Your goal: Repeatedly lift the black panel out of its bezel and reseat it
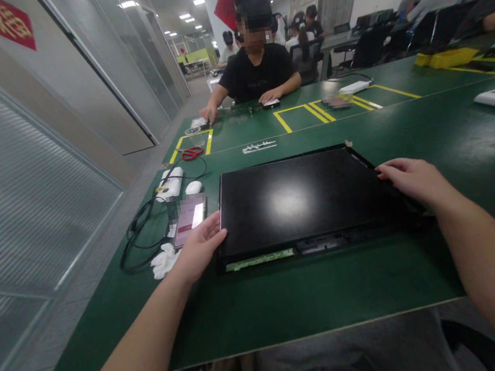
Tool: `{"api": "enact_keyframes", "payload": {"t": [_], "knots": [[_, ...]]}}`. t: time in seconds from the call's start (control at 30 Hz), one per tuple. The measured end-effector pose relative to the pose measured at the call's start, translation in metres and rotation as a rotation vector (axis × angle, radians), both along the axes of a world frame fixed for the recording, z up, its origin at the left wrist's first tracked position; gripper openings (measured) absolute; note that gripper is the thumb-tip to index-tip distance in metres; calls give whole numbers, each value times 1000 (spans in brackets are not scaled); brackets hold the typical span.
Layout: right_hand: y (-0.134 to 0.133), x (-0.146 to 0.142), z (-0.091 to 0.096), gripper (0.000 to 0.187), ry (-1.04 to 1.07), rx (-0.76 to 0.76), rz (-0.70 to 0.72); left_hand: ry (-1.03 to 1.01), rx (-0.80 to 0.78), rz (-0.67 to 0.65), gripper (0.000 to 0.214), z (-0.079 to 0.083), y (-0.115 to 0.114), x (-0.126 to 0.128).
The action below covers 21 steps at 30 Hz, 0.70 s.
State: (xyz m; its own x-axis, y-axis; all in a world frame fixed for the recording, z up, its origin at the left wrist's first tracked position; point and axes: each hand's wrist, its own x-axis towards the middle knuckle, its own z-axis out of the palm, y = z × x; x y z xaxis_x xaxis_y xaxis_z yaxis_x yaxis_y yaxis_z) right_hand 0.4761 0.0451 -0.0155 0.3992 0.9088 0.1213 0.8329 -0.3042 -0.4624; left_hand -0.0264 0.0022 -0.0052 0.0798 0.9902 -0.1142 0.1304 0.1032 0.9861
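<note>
Gripping opposite side edges, the left hand (201,245) and right hand (412,179) hold a black display panel (295,203) on or just above the green tabletop (312,301). A green circuit-board strip (260,260) shows along its near edge; leftward lie a smartphone (189,223) and, farther off, red-handled scissors (191,153).

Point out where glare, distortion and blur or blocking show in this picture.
Head view: round white glare on the black panel, with a duller sheen on the green table at right. Head view: the ribbed glass leans, suggesting wide-angle distortion. Head view: background people look soft; pixelation covers part of the phone.
</note>
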Motion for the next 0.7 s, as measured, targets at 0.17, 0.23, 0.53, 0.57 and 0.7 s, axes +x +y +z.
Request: {"api": "enact_keyframes", "payload": {"t": [0.17,0.23,0.53,0.57,0.7], "knots": [[-1,-3,3,43,93,-24,-34,59,15,14,86,-4,2,-1],[-2,-5,6,43,79,-26,-43,73,22,10,89,-5,2,-2],[-3,-8,9,39,9,-30,-60,42,49,-51,102,-2,-2,-1],[-4,-9,10,39,7,-23,-61,43,55,-48,100,-2,-2,-1],[-6,-13,12,37,0,-16,-57,68,66,-31,93,-4,0,-1]]}}
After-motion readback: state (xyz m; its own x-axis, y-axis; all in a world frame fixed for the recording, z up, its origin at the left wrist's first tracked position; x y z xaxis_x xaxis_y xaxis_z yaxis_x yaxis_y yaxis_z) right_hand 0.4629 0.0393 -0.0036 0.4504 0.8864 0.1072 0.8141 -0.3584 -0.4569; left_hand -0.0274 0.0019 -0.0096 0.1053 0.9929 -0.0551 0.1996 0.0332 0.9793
